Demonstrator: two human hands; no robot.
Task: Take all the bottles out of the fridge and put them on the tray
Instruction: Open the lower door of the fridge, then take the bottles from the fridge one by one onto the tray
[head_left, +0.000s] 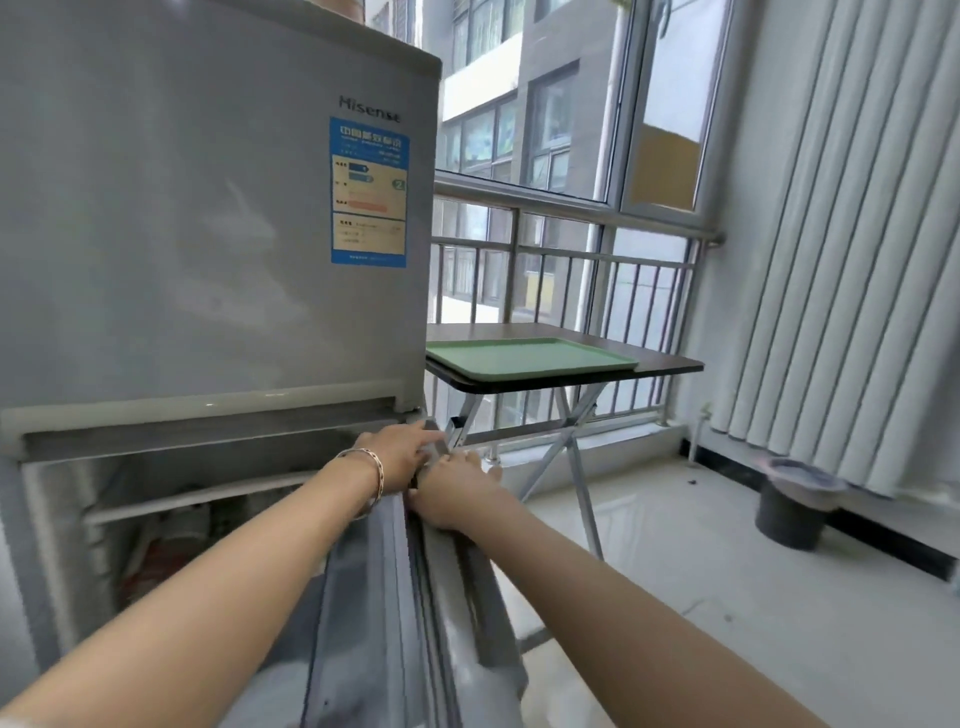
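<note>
Both hands are sitting on the top edge of the lower fridge door (415, 561), which is swung open toward the camera. The left hand (400, 454), with a bracelet (375, 480) on its wrist, is laying its fingers flat and mostly straight over the door's top corner, more resting than gripping. The right hand (457, 491) is curling around the door's outer edge just beside the left one, holding onto it loosely.

The silver Hisense fridge (208, 234) is showing a blue energy label (369, 192) on its closed upper door. Inside the open lower compartment something red and white (171, 545) is sitting under a shelf, too blurry to say for sure if it's bottles.

The green tray (530, 356) is lying on a dark folding table (670, 358) right next to the fridge, by the window railing (571, 249).
</note>
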